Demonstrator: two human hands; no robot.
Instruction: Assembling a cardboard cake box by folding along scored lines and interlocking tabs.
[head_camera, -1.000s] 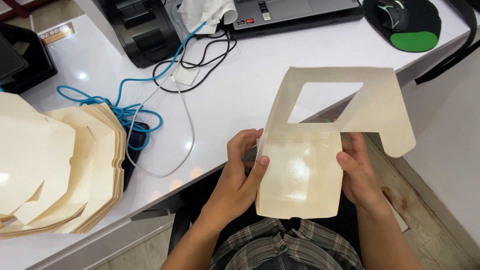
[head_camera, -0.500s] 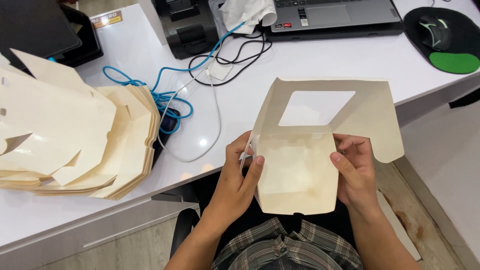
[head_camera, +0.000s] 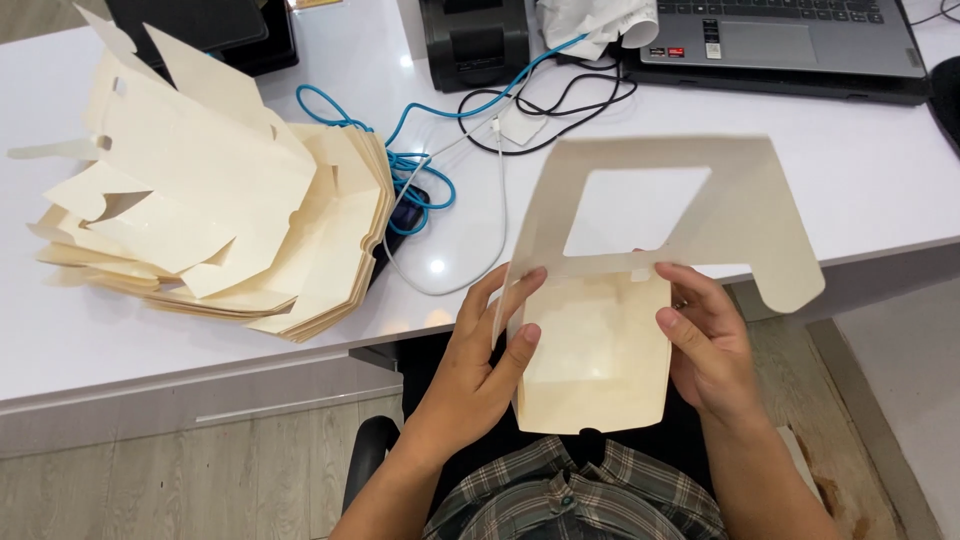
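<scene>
White desk (head_camera: 880, 190) w/ glossy top, spans the view beyond the hands; ceiling-light glints on it. Desk front edge grey, drawer panel (head_camera: 200, 405) below, left of left hand. Floor: pale wood-look planks (head_camera: 150, 495) lower left; right of right hand a brown worn strip (head_camera: 830, 440), then light floor (head_camera: 915, 380). Black chair armrest (head_camera: 365, 455) just beside left forearm. Light even, bright, soft shadows. No walls or windows in view.
</scene>
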